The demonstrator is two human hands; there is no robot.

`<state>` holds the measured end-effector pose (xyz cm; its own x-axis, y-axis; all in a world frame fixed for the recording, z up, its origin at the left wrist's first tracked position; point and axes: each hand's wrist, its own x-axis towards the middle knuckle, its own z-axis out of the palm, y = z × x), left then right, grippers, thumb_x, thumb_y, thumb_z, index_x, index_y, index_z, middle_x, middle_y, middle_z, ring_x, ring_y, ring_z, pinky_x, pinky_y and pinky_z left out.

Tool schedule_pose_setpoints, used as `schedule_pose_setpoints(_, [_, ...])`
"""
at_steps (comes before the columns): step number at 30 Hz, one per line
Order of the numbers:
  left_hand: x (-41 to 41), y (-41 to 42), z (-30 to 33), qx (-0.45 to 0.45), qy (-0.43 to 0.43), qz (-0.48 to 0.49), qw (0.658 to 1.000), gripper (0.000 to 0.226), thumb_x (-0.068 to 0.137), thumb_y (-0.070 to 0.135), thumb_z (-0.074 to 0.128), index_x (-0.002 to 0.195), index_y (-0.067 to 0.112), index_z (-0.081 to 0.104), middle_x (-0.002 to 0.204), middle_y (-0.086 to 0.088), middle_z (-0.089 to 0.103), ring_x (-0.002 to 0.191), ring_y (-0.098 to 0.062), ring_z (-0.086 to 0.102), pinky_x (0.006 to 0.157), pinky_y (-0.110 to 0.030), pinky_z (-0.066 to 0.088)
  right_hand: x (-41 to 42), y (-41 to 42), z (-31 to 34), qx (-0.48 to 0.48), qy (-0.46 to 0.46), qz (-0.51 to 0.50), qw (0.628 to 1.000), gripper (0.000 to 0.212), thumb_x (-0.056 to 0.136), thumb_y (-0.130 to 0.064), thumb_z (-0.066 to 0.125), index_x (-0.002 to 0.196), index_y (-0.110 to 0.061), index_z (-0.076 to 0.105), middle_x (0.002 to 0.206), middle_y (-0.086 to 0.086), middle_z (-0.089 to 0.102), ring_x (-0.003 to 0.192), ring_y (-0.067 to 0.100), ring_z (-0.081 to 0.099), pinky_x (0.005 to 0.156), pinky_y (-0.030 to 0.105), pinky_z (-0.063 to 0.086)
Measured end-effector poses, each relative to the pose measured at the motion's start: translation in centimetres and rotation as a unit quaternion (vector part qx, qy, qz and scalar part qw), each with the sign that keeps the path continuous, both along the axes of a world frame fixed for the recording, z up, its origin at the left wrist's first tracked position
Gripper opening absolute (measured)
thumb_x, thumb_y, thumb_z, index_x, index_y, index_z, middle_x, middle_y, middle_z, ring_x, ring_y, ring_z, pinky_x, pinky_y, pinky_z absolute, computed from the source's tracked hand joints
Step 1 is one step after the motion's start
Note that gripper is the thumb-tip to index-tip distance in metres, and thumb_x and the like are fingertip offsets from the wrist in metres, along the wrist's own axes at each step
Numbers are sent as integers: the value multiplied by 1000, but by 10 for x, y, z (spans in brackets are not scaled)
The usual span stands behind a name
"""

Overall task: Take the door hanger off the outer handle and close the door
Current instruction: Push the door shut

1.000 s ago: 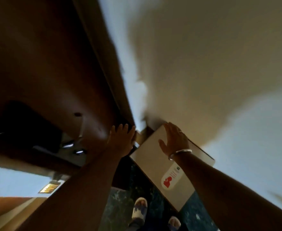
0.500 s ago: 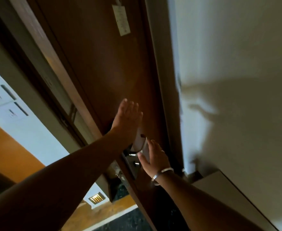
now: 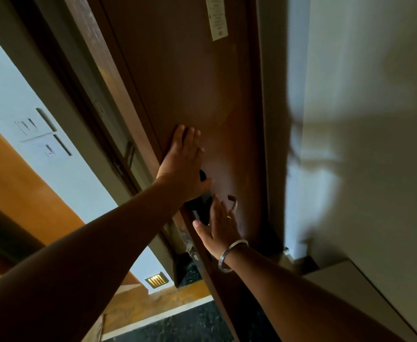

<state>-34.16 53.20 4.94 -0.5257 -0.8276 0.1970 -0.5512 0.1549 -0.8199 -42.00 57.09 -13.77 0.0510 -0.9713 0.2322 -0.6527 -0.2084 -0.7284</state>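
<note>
2 hands on the inside face of the brown door (image 3: 190, 77), both flat and open, gripping nothing. Left hand (image 3: 181, 164) presses near the door's free edge, above the dark lock plate (image 3: 203, 208); right hand (image 3: 221, 227) lies just below and beside that plate, nearest the inner handle (image 3: 233, 202). Door hanger not visible: outer handle hidden behind the door; cannot tell where the hanger is. Door ajar, gap at left shows corridor wall with switches (image 3: 43, 134). Judgement: push toward the frame comes next.
</note>
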Motion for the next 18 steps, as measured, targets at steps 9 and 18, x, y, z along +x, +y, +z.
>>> schedule_pose_setpoints(9, [91, -54, -4, -17, 8, -50, 999, 91, 86, 75, 3, 156, 17, 10, 163, -22, -5, 150, -38, -7, 117, -58, -10, 62, -47, 3, 7, 95, 59, 994, 93, 87, -70, 29, 148, -22, -20, 163, 4, -13, 149, 23, -4, 117, 39, 3])
schedule_pose_setpoints(18, [199, -145, -21, -45, 82, -97, 991, 82, 90, 69, 8, 155, 19, 17, 164, -18, -3, 151, -34, -5, 115, -58, -15, 153, -128, 11, -17, 181, 70, 981, 90, 93, -58, 38, 148, -17, -19, 163, 10, -7, 150, 28, -3, 121, 49, 4])
